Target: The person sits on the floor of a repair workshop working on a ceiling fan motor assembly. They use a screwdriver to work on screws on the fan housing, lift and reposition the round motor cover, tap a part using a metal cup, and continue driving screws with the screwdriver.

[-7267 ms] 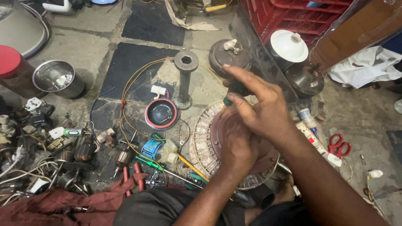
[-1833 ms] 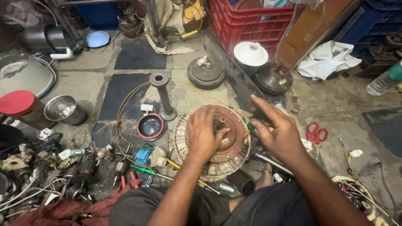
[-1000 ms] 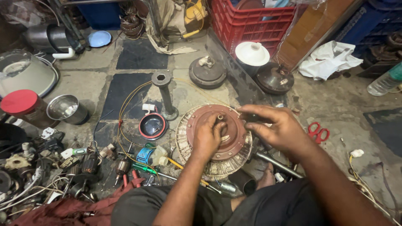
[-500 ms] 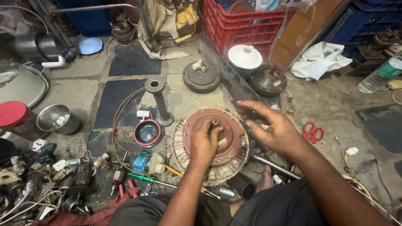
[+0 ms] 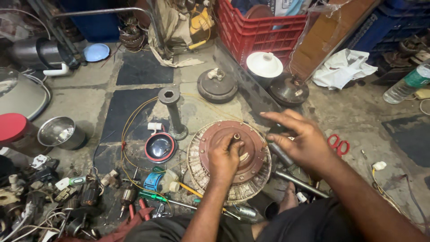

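A reddish-brown motor cover (image 5: 233, 148) sits near centre; red-handled scissors (image 5: 337, 144) lie right. Far off stand a red crate (image 5: 264, 33) and white lid (image 5: 264, 64). A red-rimmed bowl (image 5: 160, 147) lies left.
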Motion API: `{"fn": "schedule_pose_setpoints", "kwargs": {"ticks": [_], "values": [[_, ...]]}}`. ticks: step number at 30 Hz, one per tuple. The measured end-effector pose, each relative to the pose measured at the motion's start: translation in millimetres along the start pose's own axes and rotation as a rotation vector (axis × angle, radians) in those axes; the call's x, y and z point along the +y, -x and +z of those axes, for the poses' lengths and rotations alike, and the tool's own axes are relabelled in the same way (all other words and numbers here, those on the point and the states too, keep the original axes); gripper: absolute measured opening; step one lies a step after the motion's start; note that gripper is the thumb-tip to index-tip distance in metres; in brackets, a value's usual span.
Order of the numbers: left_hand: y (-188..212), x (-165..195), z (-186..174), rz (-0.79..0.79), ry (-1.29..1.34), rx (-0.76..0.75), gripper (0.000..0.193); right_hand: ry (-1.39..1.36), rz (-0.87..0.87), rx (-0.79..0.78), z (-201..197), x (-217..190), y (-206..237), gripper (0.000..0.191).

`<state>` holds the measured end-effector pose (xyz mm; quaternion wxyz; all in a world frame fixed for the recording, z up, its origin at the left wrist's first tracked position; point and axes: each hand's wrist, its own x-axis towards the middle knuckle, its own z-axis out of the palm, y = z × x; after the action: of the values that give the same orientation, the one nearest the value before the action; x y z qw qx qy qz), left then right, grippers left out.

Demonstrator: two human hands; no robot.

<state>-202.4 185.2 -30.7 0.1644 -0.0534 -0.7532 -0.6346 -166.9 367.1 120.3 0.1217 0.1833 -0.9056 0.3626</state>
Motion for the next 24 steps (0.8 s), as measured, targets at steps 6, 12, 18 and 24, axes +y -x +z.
{"fn": "schedule_pose_setpoints", "kwargs": {"ticks": [6,12,18,24], "values": [[2,14,-2,0.178,-0.133,-0.035,0.027,0.054,-0.002,0.06,1,-5,0,0.056],[-14,-8,52,0.147,0.152,0.184,0.03,0.125,-0.165,0.191,14,-1,4,0.054],[-71,-70,50,-0.418,0.684,-0.507,0.077,-0.1,-0.022,0.101,24,-2,14,0.048],[-17,-37,15,0.228,0.274,-0.213,0.03,-0.307,0.057,0.135,38,17,29,0.045]]}}
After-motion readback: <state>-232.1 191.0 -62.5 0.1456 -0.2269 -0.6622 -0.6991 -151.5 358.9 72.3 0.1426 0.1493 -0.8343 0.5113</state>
